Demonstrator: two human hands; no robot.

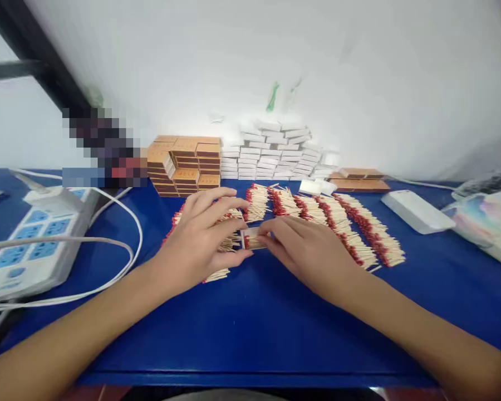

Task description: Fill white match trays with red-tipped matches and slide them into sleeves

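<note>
Both my hands meet at the middle of a blue table [250, 328]. Between them sits a small white matchbox tray [254, 239] with red-tipped matches in it. My left hand [200, 239] has its fingers curled round the tray's left end and lies over a heap of matches. My right hand [304, 248] pinches the tray's right end with fingertips. Behind them a long row of loose red-tipped matches [350, 225] spreads to the right.
Against the white wall stand a stack of brown matchbox sleeves [186, 164], a pile of white trays [271, 153] and flat brown sleeves [359, 179]. A white power strip [33, 245] with cables lies left. A white box [417, 210] and shiny packets [484, 223] lie right.
</note>
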